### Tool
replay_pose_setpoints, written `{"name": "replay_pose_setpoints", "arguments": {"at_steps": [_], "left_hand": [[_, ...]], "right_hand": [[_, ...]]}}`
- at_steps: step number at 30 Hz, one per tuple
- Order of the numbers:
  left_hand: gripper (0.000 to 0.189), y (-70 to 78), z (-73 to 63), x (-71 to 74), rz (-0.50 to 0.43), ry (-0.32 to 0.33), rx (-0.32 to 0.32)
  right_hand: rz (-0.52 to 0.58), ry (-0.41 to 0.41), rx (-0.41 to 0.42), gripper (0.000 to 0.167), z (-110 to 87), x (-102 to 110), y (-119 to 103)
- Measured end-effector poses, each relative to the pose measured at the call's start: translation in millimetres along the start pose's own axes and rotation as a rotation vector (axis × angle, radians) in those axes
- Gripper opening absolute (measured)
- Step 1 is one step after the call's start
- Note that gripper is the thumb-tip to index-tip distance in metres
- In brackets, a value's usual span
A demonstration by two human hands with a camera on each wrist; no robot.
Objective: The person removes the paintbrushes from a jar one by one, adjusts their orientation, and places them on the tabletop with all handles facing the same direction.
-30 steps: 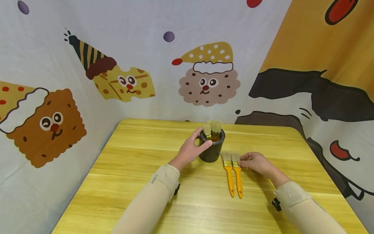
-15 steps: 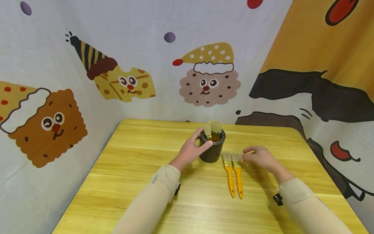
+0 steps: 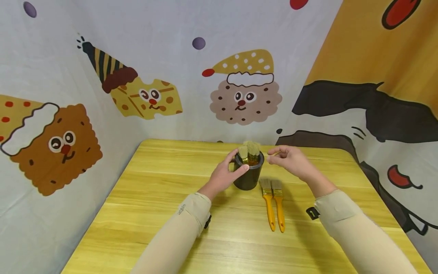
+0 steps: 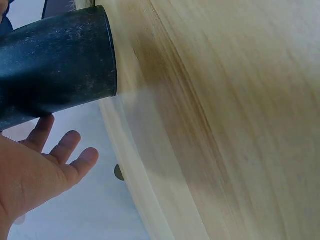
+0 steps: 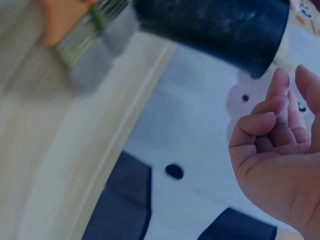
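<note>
A black cup (image 3: 247, 177) stands upright on the table, with several paintbrushes (image 3: 252, 149) in it, bristles up. My left hand (image 3: 224, 176) holds its left side, thumb near the front rim and index finger toward the back. In the left wrist view the other fingers (image 4: 67, 150) of that hand are spread, one touching the cup wall. My right hand (image 3: 289, 161) is raised just right of the rim, holding nothing, fingers loosely bent and apart from the cup. Below it lie two paintbrushes (image 3: 272, 199) with orange handles, side by side, bristles toward the back.
The wood-patterned table (image 3: 154, 224) ends at a fabric backdrop (image 3: 191, 95) with cartoon prints behind and at both sides. The two flat brushes lie just in front and right of the cup.
My right hand has left the bristles of the right-hand flat brush and risen back and left to the cup's rim. My left hand, the cup and the brushes have stayed in place.
</note>
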State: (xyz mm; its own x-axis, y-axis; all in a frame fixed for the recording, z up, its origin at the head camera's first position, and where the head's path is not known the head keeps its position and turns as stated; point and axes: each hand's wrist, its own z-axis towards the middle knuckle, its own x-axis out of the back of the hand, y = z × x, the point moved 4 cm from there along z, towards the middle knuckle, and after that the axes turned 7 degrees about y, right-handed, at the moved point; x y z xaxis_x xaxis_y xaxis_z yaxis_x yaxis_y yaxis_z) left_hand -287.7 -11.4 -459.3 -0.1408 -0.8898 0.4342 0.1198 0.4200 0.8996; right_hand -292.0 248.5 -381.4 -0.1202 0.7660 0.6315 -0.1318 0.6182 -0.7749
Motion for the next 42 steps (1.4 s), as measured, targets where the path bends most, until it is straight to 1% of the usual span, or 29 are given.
{"name": "replay_pose_setpoints", "arguments": {"at_steps": [5,9,16,28,35,42], "left_hand": [[0.077,2.5,0.7,-0.2,-0.008,-0.005,-0.010],[0.077,2.6,1.5,-0.7,-0.007,-0.008,-0.017],[0.080,1.1,2.1,-1.5,-0.008,-0.013,-0.013],[0.079,1.0,1.3,-0.4,-0.010,0.001,-0.018],[0.079,0.8,0.4,-0.2,-0.022,-0.004,-0.026],[0.079,1.7,-0.5,0.6,-0.020,-0.002,-0.024]], "right_hand": [[-0.011,-0.002,0.043,0.039,8.2,-14,-19],[-0.059,0.000,0.079,0.034,13.7,-23,-27],[-0.110,0.010,0.087,0.032,18.0,-35,-30],[-0.149,0.162,0.036,0.024,19.3,-34,-26],[-0.199,0.178,0.027,0.031,19.0,-42,-29],[-0.262,0.212,0.052,0.035,20.5,-51,-34]]}}
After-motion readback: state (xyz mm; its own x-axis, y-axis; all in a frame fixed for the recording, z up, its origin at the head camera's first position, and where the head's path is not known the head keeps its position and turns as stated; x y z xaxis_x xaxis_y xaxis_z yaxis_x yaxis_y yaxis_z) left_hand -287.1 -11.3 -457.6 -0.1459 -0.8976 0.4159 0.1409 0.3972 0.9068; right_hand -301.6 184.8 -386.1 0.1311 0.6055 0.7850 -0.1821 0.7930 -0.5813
